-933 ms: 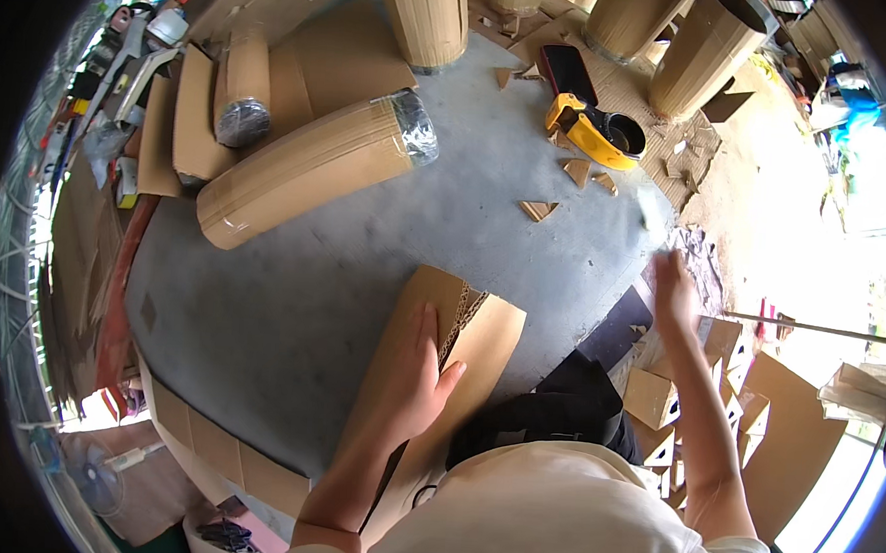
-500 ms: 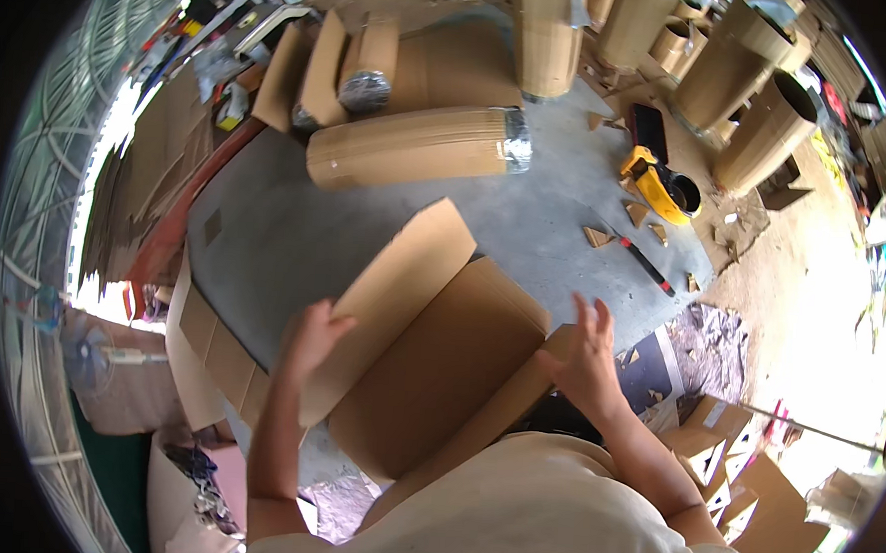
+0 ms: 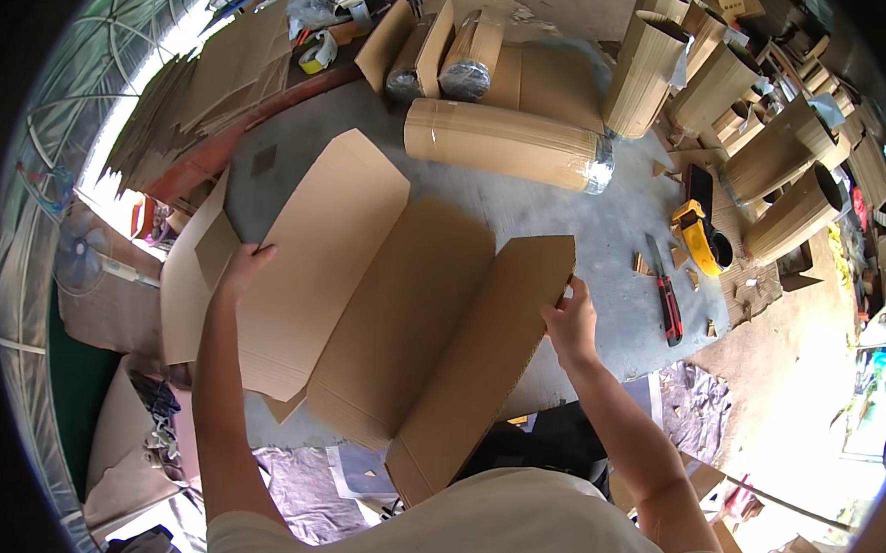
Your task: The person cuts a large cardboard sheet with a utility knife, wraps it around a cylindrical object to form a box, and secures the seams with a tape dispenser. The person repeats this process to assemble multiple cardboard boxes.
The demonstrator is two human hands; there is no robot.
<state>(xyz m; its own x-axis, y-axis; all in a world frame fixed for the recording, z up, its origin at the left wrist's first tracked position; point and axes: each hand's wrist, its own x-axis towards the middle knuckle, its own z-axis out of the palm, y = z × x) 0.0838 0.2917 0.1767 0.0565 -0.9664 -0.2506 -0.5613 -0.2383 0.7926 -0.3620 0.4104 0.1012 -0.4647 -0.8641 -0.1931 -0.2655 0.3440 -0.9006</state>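
A creased brown cardboard sheet (image 3: 401,304) lies before me, with its two long sides folded up like a trough. On its left panel's outer edge, my left hand (image 3: 248,266) is closed, thumb on top. My right hand (image 3: 573,321) pinches the outer edge of the right panel, which stands tilted up. Beyond the sheet, a cardboard roll (image 3: 500,141) with a shiny plastic-wrapped end lies on its side on the grey table (image 3: 309,149). To the right of my right hand lies a red-and-black utility knife (image 3: 669,306) with its blade out.
A yellow tape dispenser (image 3: 702,238) and a black phone (image 3: 698,190) lie at the right, among cardboard scraps. Several upright cardboard tubes (image 3: 792,215) stand behind them. At the far left are stacked cardboard sheets (image 3: 223,75) and a fan (image 3: 81,258).
The sheet's side panels have spread wider apart. My left hand has moved left and my right hand has closed on the right panel's edge. The view has shifted left.
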